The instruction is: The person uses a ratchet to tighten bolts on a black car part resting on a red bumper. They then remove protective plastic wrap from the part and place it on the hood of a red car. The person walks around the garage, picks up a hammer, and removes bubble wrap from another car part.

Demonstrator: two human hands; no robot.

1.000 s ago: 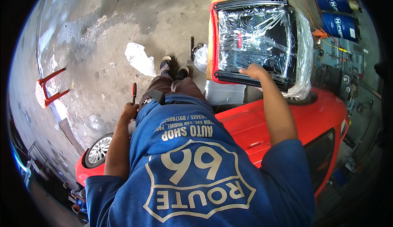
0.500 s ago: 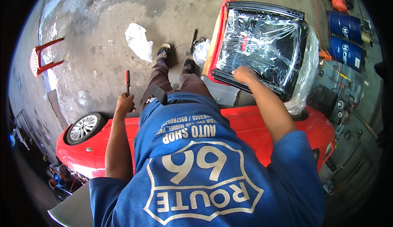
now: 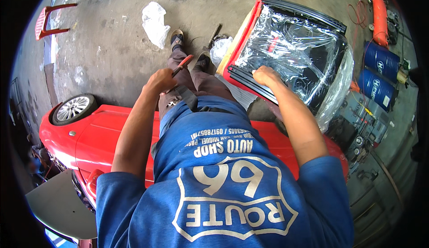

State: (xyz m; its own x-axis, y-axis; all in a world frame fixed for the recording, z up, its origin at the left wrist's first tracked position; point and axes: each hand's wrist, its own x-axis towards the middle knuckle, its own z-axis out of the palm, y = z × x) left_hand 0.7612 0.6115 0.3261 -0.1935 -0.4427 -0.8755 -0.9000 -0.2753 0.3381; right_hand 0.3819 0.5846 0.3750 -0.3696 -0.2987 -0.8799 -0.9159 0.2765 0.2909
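Note:
My left hand [image 3: 161,81] is closed around the dark shaft of a red-handled tool [image 3: 183,63], which looks like a screwdriver. It is in front of my waist, the handle pointing up and right. My right hand [image 3: 267,76] is closed at the near-left edge of a black panel assembly [image 3: 328,53] and pinches the clear plastic film [image 3: 292,46] over it; its fingertips are partly hidden. A black slotted rail [image 3: 250,84] runs along the near side beside that hand. Another black rail [image 3: 304,12] lies along the far side. Red padding [image 3: 243,38] shows under the panel's left edge.
A red car [image 3: 111,129] stands close behind me. Crumpled white plastic [image 3: 155,24] lies on the floor, with a red plastic chair [image 3: 42,22] at the far left. Blue drums [image 3: 382,62], an orange cylinder [image 3: 380,20] and machinery [image 3: 366,114] are at the right.
My left hand has moved right with the red-handled tool, from beside my leg to in front of my waist. My right hand stays at the panel's near edge. The whole view has shifted and turned slightly.

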